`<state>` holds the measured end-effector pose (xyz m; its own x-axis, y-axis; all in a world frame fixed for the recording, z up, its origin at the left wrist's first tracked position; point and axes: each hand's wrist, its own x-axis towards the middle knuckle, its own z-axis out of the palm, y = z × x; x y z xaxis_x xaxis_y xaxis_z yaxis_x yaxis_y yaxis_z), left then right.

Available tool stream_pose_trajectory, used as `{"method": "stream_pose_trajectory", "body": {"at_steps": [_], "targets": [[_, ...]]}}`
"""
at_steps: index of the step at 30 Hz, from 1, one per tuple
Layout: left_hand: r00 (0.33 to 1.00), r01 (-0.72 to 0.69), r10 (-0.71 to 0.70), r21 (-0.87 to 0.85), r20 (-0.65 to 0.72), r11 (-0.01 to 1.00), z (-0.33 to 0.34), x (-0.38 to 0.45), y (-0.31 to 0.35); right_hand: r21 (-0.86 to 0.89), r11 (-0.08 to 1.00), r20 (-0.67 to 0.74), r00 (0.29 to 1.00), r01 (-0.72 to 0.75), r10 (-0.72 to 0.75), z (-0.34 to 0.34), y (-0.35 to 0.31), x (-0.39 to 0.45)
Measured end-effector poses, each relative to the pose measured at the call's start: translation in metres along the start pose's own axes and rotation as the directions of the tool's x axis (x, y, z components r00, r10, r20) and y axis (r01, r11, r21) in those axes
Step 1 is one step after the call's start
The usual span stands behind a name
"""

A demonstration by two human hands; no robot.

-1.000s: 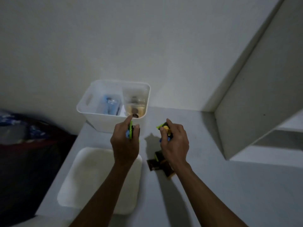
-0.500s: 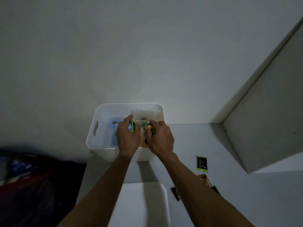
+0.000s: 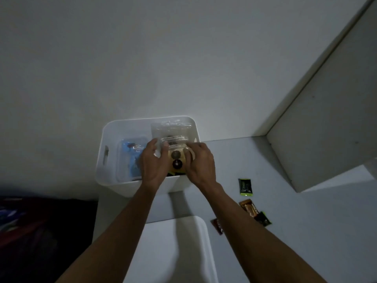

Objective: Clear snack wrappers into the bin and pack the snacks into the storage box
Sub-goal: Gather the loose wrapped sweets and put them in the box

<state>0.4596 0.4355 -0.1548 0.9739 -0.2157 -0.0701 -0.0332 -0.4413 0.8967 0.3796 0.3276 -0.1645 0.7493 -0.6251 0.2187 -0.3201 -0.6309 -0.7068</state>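
Observation:
The white storage box (image 3: 106, 158) stands against the wall at the back of the table. It holds a blue packet (image 3: 130, 154) on the left and clear packs of round cookies (image 3: 172, 129) on the right. My left hand (image 3: 152, 166) and my right hand (image 3: 202, 163) are both inside the box, gripping the two sides of the front clear cookie pack (image 3: 177, 158). A yellow-green packet edge (image 3: 173, 173) shows below the pack, between my wrists. A green-black snack packet (image 3: 245, 187), a brown one (image 3: 250, 208), a dark green one (image 3: 264, 219) and a dark red one (image 3: 217, 226) lie on the table to the right.
A white lid or tray (image 3: 179, 254) lies flat on the table just in front of the box, under my forearms. A dark bin bag (image 3: 40, 231) sits low at the left, beside the table edge. A white cabinet (image 3: 326, 129) juts out at the right.
Both hands moved forward from above the table into the box. The small green-edged packets they held are gone from my fingers, which now grip the clear cookie pack. The view tilted upward.

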Motion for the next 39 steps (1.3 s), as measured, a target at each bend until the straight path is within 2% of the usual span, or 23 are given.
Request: {"method": "stream_pose_trajectory", "body": {"at_steps": [4, 8, 12, 16, 20, 23, 27, 31, 39], "targets": [[0.985, -0.126, 0.116, -0.070, -0.129, 0.990, 0.000, -0.018, 0.005, 0.069, 0.997, -0.134, 0.989, -0.046, 0.055, -0.041, 0.024, -0.013], [0.909, -0.331, 0.294, -0.086, -0.294, 0.940, 0.015, -0.058, 0.013, 0.044, 0.989, -0.202, 0.969, -0.138, 0.144, -0.096, 0.079, -0.034], [0.897, -0.393, 0.376, -0.032, -0.233, 0.919, 0.056, -0.109, -0.001, -0.029, 0.967, -0.192, 0.951, -0.251, 0.242, -0.138, 0.151, -0.065], [0.978, -0.210, 0.211, 0.107, 0.004, 0.972, 0.103, -0.159, -0.024, -0.132, 0.940, -0.052, 0.950, -0.313, 0.309, -0.150, 0.206, -0.096], [0.976, -0.203, 0.171, 0.264, 0.137, 0.943, 0.149, -0.200, -0.058, -0.208, 0.944, 0.103, 0.954, -0.258, 0.283, -0.134, 0.240, -0.124], [0.985, -0.147, 0.098, 0.378, 0.144, 0.914, 0.180, -0.221, -0.074, -0.263, 0.941, 0.174, 0.949, -0.212, 0.262, -0.113, 0.256, -0.139], [0.980, -0.158, 0.065, 0.531, 0.189, 0.833, 0.216, -0.233, -0.089, -0.300, 0.949, 0.199, 0.967, -0.092, 0.157, -0.088, 0.274, -0.144], [0.985, -0.108, -0.007, 0.646, 0.173, 0.755, 0.248, -0.234, -0.100, -0.381, 0.924, 0.250, 0.959, -0.029, 0.133, -0.072, 0.291, -0.135], [0.994, -0.072, -0.013, 0.748, 0.108, 0.660, 0.269, -0.209, -0.114, -0.423, 0.903, 0.302, 0.951, 0.070, 0.068, -0.066, 0.306, -0.087]]}}
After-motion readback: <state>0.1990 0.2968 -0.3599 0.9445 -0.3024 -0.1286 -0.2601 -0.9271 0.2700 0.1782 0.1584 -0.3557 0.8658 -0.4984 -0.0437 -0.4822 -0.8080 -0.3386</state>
